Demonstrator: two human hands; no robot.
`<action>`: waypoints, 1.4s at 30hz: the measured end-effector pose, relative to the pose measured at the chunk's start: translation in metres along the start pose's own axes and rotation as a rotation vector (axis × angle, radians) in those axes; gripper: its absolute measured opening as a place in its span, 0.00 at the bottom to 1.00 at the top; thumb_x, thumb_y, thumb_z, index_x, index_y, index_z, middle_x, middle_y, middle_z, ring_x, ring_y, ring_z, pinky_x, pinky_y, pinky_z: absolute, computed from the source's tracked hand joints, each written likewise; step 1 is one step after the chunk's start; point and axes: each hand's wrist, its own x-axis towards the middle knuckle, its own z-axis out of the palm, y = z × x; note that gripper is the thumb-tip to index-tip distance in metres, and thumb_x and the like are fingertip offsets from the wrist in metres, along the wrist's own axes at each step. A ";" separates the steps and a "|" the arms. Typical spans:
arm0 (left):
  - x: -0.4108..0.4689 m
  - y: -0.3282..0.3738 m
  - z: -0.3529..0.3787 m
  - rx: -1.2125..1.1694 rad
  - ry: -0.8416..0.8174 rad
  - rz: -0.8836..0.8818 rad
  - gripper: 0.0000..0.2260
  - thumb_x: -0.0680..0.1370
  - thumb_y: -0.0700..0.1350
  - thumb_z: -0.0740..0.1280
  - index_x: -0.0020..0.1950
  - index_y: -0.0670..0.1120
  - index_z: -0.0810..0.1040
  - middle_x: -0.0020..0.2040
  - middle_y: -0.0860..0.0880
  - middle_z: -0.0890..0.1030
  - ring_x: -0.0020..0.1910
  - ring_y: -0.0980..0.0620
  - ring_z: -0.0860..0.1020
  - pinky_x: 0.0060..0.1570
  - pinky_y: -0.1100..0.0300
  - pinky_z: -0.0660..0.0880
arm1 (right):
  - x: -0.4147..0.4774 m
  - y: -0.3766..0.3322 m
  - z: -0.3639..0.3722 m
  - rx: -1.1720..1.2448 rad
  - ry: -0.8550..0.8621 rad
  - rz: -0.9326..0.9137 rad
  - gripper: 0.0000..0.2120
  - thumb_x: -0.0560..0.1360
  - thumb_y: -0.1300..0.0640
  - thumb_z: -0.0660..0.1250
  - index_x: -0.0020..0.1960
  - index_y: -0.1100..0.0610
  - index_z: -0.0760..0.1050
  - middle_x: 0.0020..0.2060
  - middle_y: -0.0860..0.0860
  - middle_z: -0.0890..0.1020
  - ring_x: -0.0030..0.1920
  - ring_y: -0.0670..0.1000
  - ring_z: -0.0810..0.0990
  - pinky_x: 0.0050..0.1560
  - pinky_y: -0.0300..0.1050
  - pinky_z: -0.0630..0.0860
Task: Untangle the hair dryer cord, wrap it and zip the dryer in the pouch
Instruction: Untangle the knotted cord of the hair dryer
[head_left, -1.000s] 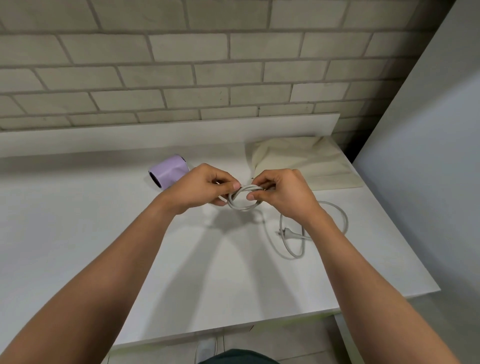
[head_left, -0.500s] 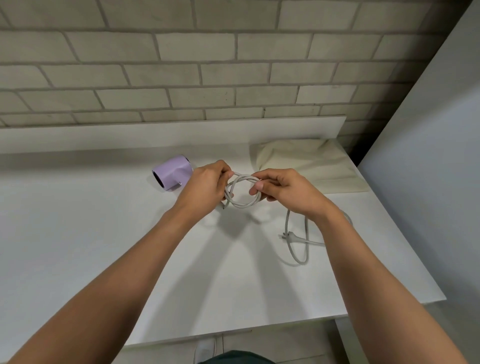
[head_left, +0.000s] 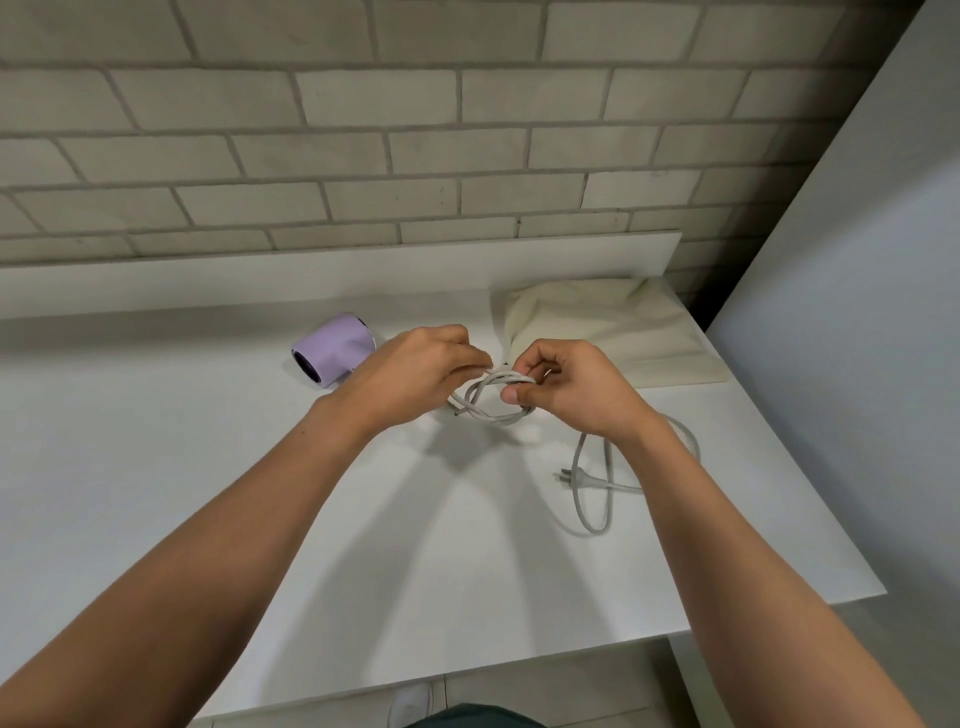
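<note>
A lilac hair dryer (head_left: 332, 349) lies on its side at the back of the white table (head_left: 156, 493). Its pale grey cord (head_left: 493, 410) forms a knotted loop held up between my hands. My left hand (head_left: 415, 379) pinches the loop's left side. My right hand (head_left: 566, 387) grips its right side with curled fingers. The rest of the cord runs under my right wrist, loops on the table, and ends in the plug (head_left: 574, 477). A cream fabric pouch (head_left: 613, 332) lies flat at the back right.
A brick wall with a low white upstand (head_left: 311, 280) borders the table at the back. A grey panel (head_left: 857, 338) stands along the right side. The table's front edge is near my body, with tiled floor below.
The knotted loop has opened wider between my hands, which have shifted slightly on it. The view has tilted a little. Dryer, pouch and plug lie where they were.
</note>
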 end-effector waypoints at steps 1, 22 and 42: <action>0.000 0.001 0.001 0.013 0.024 -0.026 0.10 0.84 0.47 0.64 0.60 0.49 0.83 0.47 0.49 0.79 0.43 0.46 0.80 0.40 0.51 0.76 | 0.000 0.000 0.001 0.020 0.027 -0.001 0.11 0.68 0.54 0.82 0.42 0.51 0.80 0.37 0.52 0.85 0.40 0.55 0.84 0.49 0.55 0.81; 0.004 0.007 0.000 0.179 -0.054 -0.080 0.13 0.85 0.53 0.58 0.63 0.56 0.81 0.50 0.54 0.80 0.51 0.46 0.80 0.42 0.48 0.78 | 0.002 -0.001 0.000 -0.066 0.054 -0.156 0.05 0.75 0.57 0.76 0.47 0.48 0.86 0.37 0.44 0.85 0.36 0.44 0.80 0.42 0.42 0.77; -0.002 -0.001 -0.004 0.048 0.201 -0.305 0.18 0.82 0.42 0.64 0.72 0.50 0.74 0.64 0.50 0.81 0.61 0.44 0.78 0.52 0.45 0.79 | 0.007 -0.010 0.003 -0.174 -0.017 -0.131 0.08 0.82 0.50 0.66 0.46 0.47 0.82 0.38 0.42 0.85 0.43 0.48 0.82 0.50 0.47 0.79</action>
